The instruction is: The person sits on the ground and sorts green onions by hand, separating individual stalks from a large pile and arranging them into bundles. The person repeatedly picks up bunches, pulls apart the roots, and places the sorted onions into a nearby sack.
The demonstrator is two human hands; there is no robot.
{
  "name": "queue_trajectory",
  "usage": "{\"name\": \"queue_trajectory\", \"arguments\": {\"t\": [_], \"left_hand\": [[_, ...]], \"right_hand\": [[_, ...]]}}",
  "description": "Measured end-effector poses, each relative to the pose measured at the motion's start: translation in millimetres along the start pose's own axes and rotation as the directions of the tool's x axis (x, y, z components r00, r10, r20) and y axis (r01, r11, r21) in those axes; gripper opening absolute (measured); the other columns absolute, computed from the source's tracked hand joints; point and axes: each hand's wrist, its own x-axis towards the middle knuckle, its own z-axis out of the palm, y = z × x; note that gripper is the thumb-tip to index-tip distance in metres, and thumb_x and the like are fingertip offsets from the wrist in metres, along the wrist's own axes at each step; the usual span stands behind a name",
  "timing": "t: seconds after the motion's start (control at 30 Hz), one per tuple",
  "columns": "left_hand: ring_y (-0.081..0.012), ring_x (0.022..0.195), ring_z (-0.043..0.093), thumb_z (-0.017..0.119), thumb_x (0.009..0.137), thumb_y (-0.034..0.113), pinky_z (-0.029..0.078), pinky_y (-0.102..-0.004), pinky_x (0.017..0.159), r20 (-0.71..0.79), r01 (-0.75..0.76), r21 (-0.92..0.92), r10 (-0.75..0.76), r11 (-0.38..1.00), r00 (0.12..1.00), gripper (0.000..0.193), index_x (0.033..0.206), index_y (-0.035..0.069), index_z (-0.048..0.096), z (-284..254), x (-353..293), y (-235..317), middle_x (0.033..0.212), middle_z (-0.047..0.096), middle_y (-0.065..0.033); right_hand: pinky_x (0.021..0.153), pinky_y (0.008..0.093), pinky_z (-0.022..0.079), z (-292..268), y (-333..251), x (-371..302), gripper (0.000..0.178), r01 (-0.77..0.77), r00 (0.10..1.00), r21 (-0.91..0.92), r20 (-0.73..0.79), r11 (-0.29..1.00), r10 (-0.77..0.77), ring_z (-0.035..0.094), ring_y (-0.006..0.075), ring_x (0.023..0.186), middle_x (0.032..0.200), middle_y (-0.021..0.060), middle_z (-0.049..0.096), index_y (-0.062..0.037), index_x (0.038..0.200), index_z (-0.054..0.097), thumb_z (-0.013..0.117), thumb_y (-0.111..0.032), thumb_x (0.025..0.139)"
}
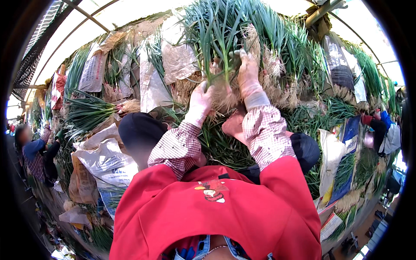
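The person sits with a green bunch of long, leafy plants in front, right between the two hands. The left hand has its fingers pinched on a green stem low down, near the hairy roots — most likely because the stem is firmer there than the floppy leaves. The right hand is bent beside the bunch, but I cannot tell if its fingers grip anything or only rest there. The roots are blurry. Behind, a big heap of plants has its leaves pointing away and its roots toward the person, maybe so the roots are easy to reach. A pale sack lies against the heap, maybe to keep bunches apart. Loose leaves lie between the dark-clothed knees — close by the work.
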Motion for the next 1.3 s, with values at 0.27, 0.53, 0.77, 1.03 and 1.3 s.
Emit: {"name": "queue_trajectory", "arguments": {"t": [0.27,0.53,0.77,1.03,1.3], "left_hand": [[-0.0094,0.052,0.054,0.054,0.096,0.022,0.047,-0.0210,0.049,0.292,0.276,-0.584,-0.120,0.763,0.949,0.020,0.098,0.002,0.060,-60.9,-23.5,57.2,0.068,0.059,-0.0023],[-0.0060,0.045,0.040,0.055,0.096,0.020,0.032,-0.0208,0.039,0.193,0.373,-0.501,-0.319,0.781,0.928,0.013,0.093,0.006,0.056,-17.2,-67.1,12.7,0.067,0.052,0.0000],[-0.0038,0.039,0.030,0.045,0.099,0.023,0.028,-0.0192,0.033,0.693,0.699,-0.681,-0.115,0.218,0.711,0.033,0.120,-0.003,0.048,-49.2,-98.4,51.8,0.062,0.042,0.0028],[-0.0068,0.049,0.045,0.050,0.093,0.014,0.040,-0.0216,0.047,0.476,0.405,-0.628,-0.083,0.665,0.875,0.040,0.129,-0.003,0.047,-42.7,-66.1,58.8,0.080,0.062,-0.0068],[-0.0031,0.048,0.043,0.065,0.087,0.016,0.034,-0.0186,0.045,0.224,0.276,-0.308,-0.213,0.910,0.951,0.013,0.089,0.004,0.067,-16.8,-42.4,37.0,0.066,0.058,0.0031]], "right_hand": [[0.105,0.0402,0.036,-48.9,-38.0,3.0,0.060,0.414,0.578,-0.834,-0.069,0.364,-0.813,0.046,0.0308,0.123,0.131,0.0215,0.049,0.0036,0.135,0.038,0.060,-0.029,0.089],[0.061,0.0287,0.045,53.9,54.7,-76.7,0.036,-0.139,0.988,0.633,0.042,0.762,0.146,0.052,0.0125,0.067,0.080,0.0037,0.055,-0.0028,0.126,0.049,0.053,-0.011,0.091],[0.046,0.0216,0.042,-29.6,75.0,-37.1,0.023,0.491,0.871,-0.223,0.096,0.842,-0.482,0.048,0.0052,0.055,0.074,-0.0034,0.053,-0.0028,0.112,0.058,0.049,-0.012,0.094],[0.074,0.0386,0.053,-69.5,3.6,-33.0,0.037,0.204,0.960,-0.944,0.141,0.258,-0.241,0.069,0.0214,0.076,0.072,0.0129,0.068,-0.0091,0.106,0.065,0.056,-0.042,0.091],[0.081,0.0385,0.049,-22.8,1.6,-132.2,0.047,0.170,0.749,-0.573,0.604,0.802,0.273,0.064,0.0264,0.090,0.096,0.0132,0.067,-0.0122,0.122,0.060,0.056,-0.045,0.089]]}}
